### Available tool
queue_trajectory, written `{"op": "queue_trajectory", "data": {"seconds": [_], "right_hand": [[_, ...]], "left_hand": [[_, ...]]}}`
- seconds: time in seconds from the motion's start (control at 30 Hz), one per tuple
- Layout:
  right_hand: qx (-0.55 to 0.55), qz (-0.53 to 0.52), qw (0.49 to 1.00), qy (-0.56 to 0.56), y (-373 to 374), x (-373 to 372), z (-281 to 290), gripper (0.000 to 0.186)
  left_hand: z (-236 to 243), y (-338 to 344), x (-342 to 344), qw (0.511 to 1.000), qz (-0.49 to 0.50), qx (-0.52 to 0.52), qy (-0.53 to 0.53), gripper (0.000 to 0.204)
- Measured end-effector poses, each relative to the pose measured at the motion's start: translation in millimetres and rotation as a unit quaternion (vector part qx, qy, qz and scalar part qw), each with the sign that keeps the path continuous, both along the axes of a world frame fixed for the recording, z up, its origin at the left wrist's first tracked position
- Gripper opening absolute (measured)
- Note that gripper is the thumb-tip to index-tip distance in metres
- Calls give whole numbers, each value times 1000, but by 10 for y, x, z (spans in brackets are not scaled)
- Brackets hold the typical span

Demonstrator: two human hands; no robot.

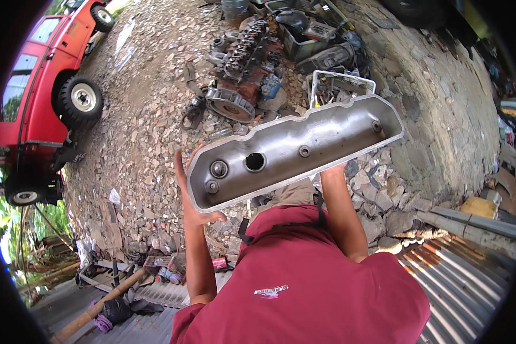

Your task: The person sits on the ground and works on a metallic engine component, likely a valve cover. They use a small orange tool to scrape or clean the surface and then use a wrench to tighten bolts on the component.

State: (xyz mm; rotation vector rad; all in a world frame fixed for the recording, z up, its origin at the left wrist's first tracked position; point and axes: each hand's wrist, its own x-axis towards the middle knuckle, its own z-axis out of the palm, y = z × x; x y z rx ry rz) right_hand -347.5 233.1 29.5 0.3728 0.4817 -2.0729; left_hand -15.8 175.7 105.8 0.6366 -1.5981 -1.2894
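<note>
I hold a metal valve cover [281, 150] in front of me with its hollow inner side facing up. It is long and tilted, its right end farther away than its left. A round hole and several bolt bosses show inside it. My left hand [191, 211] is closed round the left end, with fingers along the outer side and thumb near the front corner. My right hand [333, 171] grips the cover from below near its right part; most of its fingers are hidden. Beyond the cover, an engine [242, 69] with its rocker gear exposed stands on the stony ground.
A pale crate [344, 77] of small parts stands behind the cover, with another crate [307, 43] of parts farther off. A red vehicle [46, 74] is parked at the left. Corrugated metal sheets [453, 286] lie at the lower right, and a wooden pole [100, 307] at the lower left.
</note>
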Motion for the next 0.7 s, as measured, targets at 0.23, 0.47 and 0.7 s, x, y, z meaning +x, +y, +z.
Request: {"op": "queue_trajectory", "data": {"seconds": [0.23, 0.47, 0.7], "right_hand": [[-81, 64, 994, 37, -394, -408, 167, 62], [-25, 164, 952, 258, -784, -1411, 379, 72], [-98, 88, 855, 502, -1355, -2831, 863, 115]], "left_hand": [[-324, 16, -393, 985, 117, 128, -2, 142], [-949, -306, -1263, 904, 121, 326, 248, 111], [-900, -541, -2074, 885, 108, 349, 287, 109]]}}
